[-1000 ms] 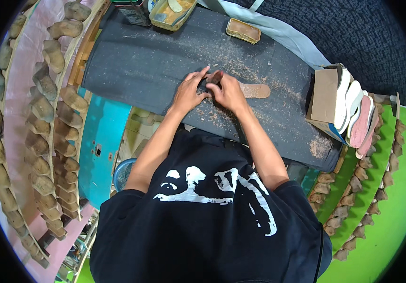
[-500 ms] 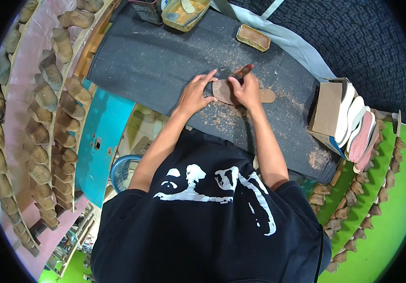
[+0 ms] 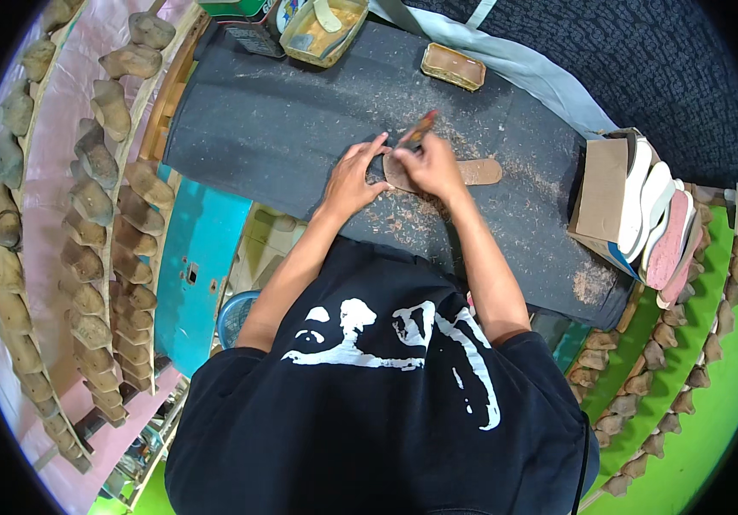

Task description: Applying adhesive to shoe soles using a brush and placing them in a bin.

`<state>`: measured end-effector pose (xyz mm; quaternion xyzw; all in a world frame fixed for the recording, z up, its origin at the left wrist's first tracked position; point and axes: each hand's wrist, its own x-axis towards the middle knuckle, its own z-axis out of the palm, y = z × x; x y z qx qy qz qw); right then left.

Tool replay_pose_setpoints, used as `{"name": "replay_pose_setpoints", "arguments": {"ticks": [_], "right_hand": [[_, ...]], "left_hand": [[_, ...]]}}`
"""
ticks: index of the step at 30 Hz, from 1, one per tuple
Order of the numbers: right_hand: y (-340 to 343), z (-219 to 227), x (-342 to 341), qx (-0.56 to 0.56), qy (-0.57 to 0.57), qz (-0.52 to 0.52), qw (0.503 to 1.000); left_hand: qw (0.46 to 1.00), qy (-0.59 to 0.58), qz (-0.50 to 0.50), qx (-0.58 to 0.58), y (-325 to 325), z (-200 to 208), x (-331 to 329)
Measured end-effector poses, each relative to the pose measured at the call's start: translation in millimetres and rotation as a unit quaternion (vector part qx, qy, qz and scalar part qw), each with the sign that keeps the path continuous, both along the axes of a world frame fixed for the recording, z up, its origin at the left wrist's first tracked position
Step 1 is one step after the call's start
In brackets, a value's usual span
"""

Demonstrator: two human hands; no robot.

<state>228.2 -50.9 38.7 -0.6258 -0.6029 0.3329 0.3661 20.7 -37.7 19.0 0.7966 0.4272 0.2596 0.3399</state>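
Left hand (image 3: 352, 179): spread at wide end of insole (image 3: 479, 172) | right hand (image 3: 437, 169): clasping reddish tool (image 3: 423, 126) | cardboard box (image 3: 602, 186): table's (image 3: 275, 120) right edge

Sole (image 3: 479, 172) ctr behind R hand (image 3: 436, 169)

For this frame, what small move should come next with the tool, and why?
Probably one short stroke of the tool across the sole-shaped piece, with the left hand bracing its wide end: the right hand grips the tool above the piece, the left thumb and fingers are spread at that end, and shavings lie around it.
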Motion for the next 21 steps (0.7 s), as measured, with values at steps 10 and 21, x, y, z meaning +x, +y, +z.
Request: {"name": "replay_pose_setpoints", "arguments": {"ticks": [10,21], "right_hand": [[-4,11,-9,-0.006,-0.030,0.024,0.999],[-28,-21,40,0.060,0.006,-0.197,0.979]], "left_hand": [[1.000,-0.010,0.002,0.013,2,-3,0],[1.000,-0.012,0.004,0.023,0,-8,1]]}}
